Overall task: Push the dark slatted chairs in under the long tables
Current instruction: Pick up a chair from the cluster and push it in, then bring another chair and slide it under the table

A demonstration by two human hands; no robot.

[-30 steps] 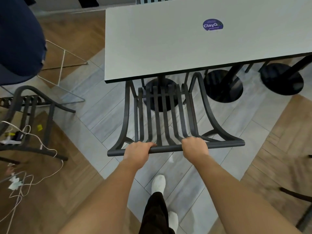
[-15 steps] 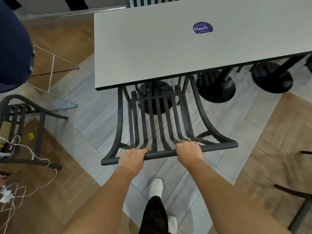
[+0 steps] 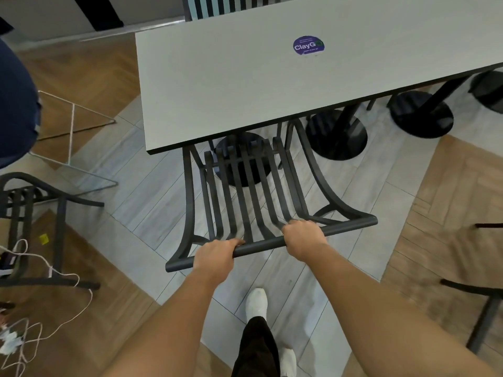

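Note:
A dark slatted chair [image 3: 253, 191] stands at the near edge of the long grey table [image 3: 245, 85], its seat hidden under the tabletop and its slatted back sticking out toward me. My left hand [image 3: 215, 257] grips the left part of the chair's top rail. My right hand [image 3: 304, 236] grips the same rail further right. A purple round sticker [image 3: 308, 45] sits on the tabletop.
Black round table bases [image 3: 337, 137] stand under the table to the right. Another dark slatted chair [image 3: 32, 213] is at the left, with white cables [image 3: 62, 281] on the wooden floor. A chair part [image 3: 479, 303] shows at the right edge. A person in navy [image 3: 13, 104] is at far left.
The chair has slid further in under the table; less of its back shows below the table edge. Both hands stay on the top rail.

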